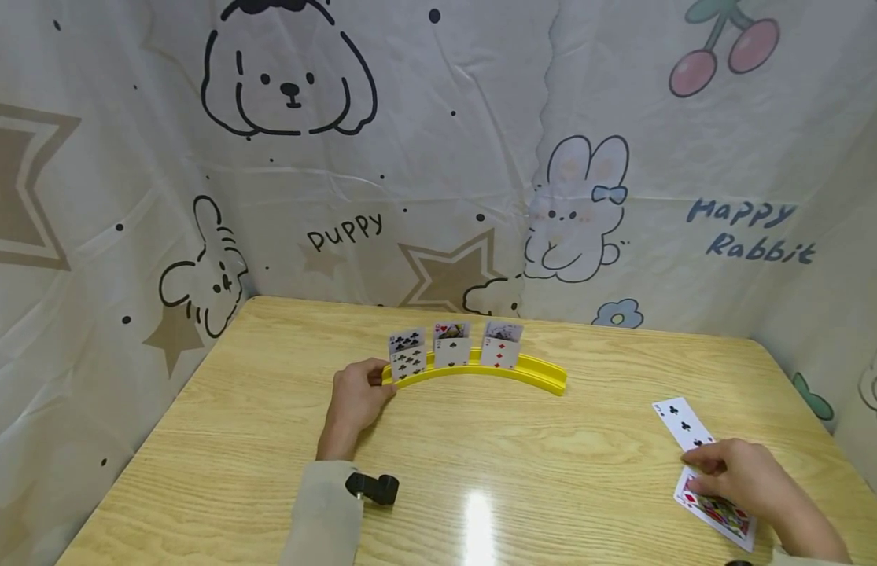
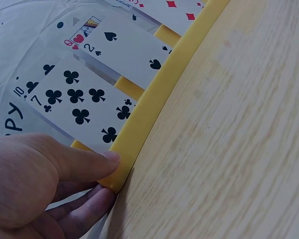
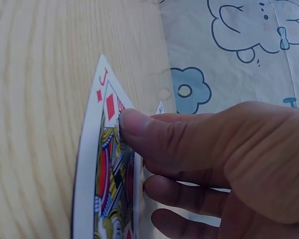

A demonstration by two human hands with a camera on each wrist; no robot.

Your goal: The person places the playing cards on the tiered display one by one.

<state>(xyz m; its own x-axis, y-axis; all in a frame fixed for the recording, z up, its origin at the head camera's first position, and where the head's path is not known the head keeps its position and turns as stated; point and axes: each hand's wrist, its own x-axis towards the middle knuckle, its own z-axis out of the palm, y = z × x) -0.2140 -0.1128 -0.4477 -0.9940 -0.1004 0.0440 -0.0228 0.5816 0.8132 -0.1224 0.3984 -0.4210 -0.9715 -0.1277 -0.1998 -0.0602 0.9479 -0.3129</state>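
My left hand (image 1: pixel 358 397) grips the left end of a curved yellow card holder (image 1: pixel 544 376), thumb on its front wall in the left wrist view. Paired cards stand in it: a seven of clubs (image 2: pixel 74 97) before a ten of clubs, a two of spades (image 2: pixel 124 50) before a queen of hearts (image 1: pixel 451 330), and a diamond card (image 1: pixel 500 355) before a joker. Far to the right, my right hand (image 1: pixel 749 475) pinches a jack of diamonds (image 3: pixel 109 164) by its edge, thumb on the face. Just beyond the fingertips lies a three of clubs (image 1: pixel 682 420), its near end partly hidden.
The wooden table (image 1: pixel 523 464) reaches back to a printed cloth (image 1: pixel 410 181) that hangs behind and at both sides. A black strap (image 1: pixel 373 487) sits on the left sleeve. The holder's right stretch bears no cards.
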